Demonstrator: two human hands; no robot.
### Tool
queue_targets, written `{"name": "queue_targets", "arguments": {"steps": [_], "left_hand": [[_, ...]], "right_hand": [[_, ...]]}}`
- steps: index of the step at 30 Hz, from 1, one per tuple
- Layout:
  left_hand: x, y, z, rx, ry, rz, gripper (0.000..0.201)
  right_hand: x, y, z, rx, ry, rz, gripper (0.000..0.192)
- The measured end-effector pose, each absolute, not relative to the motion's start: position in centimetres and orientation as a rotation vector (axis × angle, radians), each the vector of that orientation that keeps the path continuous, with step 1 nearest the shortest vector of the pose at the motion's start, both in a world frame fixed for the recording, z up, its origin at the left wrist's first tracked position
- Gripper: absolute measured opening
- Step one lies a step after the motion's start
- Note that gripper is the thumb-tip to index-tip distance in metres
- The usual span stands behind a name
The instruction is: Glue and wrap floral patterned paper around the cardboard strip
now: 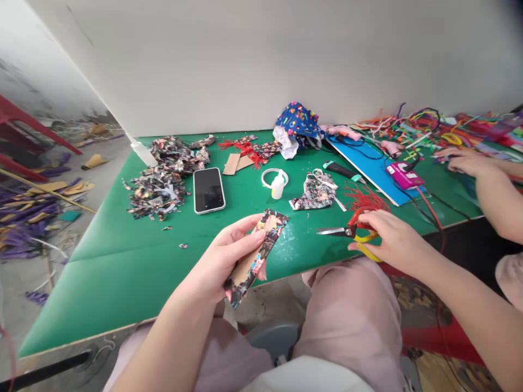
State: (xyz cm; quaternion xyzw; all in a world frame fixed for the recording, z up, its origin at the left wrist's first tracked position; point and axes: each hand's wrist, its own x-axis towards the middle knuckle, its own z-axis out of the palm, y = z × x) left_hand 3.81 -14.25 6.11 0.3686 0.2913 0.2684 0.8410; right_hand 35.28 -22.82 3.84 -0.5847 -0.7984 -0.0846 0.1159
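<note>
Pinching a fabric-covered cardboard strip (pixel 255 256), the left hand (pixel 223 261) hovered over the green table (pixel 122 261); right hand (pixel 392 239) fingers curled around the scissors (pixel 351 232).

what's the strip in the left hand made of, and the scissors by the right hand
The strip in the left hand looks like brown cardboard wrapped in printed floral fabric: bare tan face, patterned edges. The scissors under the right hand seem to have shiny metal blades and glossy plastic handles, red and yellow.

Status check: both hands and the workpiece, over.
Left hand grips fabric-wrapped cardboard strip above table edge. Right hand on scissors, lying on green table. Co-worker's hand far right, apart.
</note>
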Motion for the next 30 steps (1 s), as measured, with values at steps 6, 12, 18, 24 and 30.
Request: {"name": "queue_targets", "arguments": {"steps": [6, 12, 18, 24, 30], "left_hand": [[4.4, -15.0, 6.0, 0.811, 0.677, 0.385, 0.039], [4.0, -15.2, 5.9, 0.775, 0.601, 0.279, 0.036], [4.0, -15.2, 5.8, 0.824, 0.617, 0.252, 0.039], [4.1, -15.2, 5.7, 0.826, 0.605, 0.247, 0.034], [4.1, -15.3, 6.0, 0.783, 0.563, 0.231, 0.033]], "right_hand": [[31.4, -22.3, 9.0, -1.464, -2.452, -0.639, 0.049], [30.5, -21.6, 10.3, -1.338, -2.569, -0.773, 0.04], [30.1, -21.6, 10.5, -1.313, -2.599, -0.863, 0.037], [30.0, -21.6, 10.7, -1.307, -2.609, -0.904, 0.035], [30.1, -21.5, 10.7, -1.292, -2.659, -0.833, 0.034]]}}
